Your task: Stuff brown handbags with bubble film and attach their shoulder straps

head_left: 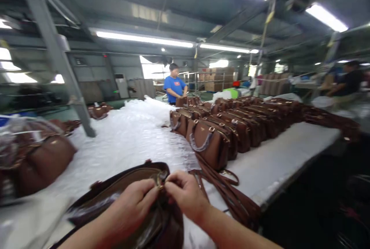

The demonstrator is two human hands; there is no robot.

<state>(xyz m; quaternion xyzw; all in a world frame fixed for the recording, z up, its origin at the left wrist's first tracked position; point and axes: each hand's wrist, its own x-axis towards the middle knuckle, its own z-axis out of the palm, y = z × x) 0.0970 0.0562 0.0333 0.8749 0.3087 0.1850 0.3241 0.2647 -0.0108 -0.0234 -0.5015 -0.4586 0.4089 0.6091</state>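
Note:
A brown handbag [173,226] lies close in front of me with its top open, and clear plastic shows inside it. Over the bag's far end, my left hand [138,199] pinches at a small gold-coloured metal piece by the opening. My right hand [186,195] is pinched at the same spot, its fingertips almost touching the left ones. What sits between the right fingertips is too small and blurred to make out. Brown straps [222,191] lie on the table just right of my right hand.
Rows of brown handbags [208,145] stand on the white-covered table [300,145] to the right. More bags [43,160] are at the left, near a grey post [62,60]. White plastic wrapping [124,133] spreads across the middle. A person in a blue shirt [174,86] stands at the far end.

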